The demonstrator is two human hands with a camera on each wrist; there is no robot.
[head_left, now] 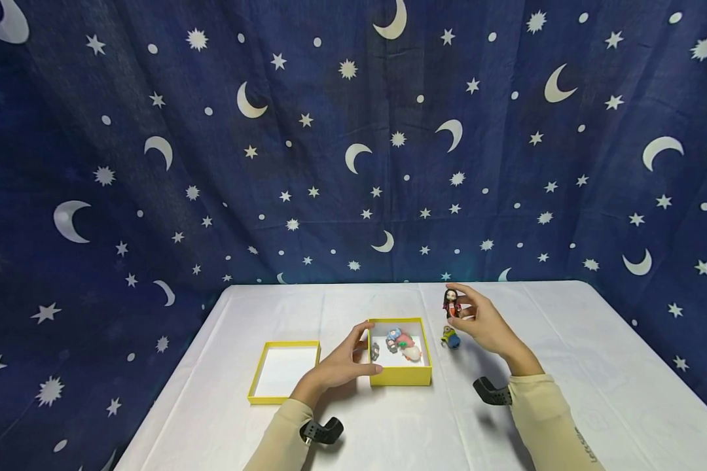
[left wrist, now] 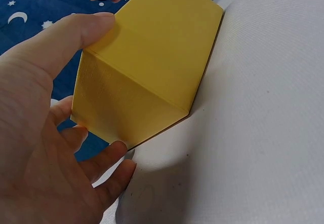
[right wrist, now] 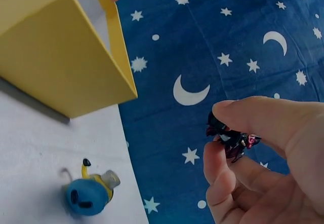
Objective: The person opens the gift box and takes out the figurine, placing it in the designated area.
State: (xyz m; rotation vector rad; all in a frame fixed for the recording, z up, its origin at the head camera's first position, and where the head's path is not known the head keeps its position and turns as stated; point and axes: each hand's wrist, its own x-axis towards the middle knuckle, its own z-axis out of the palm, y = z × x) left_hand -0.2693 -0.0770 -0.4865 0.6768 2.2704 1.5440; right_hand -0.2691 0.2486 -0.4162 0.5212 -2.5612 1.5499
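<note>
My right hand (head_left: 484,324) pinches a small figurine (head_left: 451,302) with long black hair and dark red-and-black clothing, raised above the table. In the right wrist view, thumb and fingertips hold the dark figurine (right wrist: 233,139) from either side. Just below it, a yellow-and-blue Minion figurine (head_left: 450,337) stands on the table. My left hand (head_left: 340,361) grips the left side of an open yellow box (head_left: 400,376), thumb at the front corner and fingers along the left wall. Inside the box lie several small toys, among them a blue-and-pink figure (head_left: 396,336) and a whitish rounded one (head_left: 412,354).
A shallow yellow lid (head_left: 285,371) with a white inside lies left of the box. White cloth covers the table (head_left: 589,366). A dark blue curtain (head_left: 306,163) with moons and stars hangs behind its far edge.
</note>
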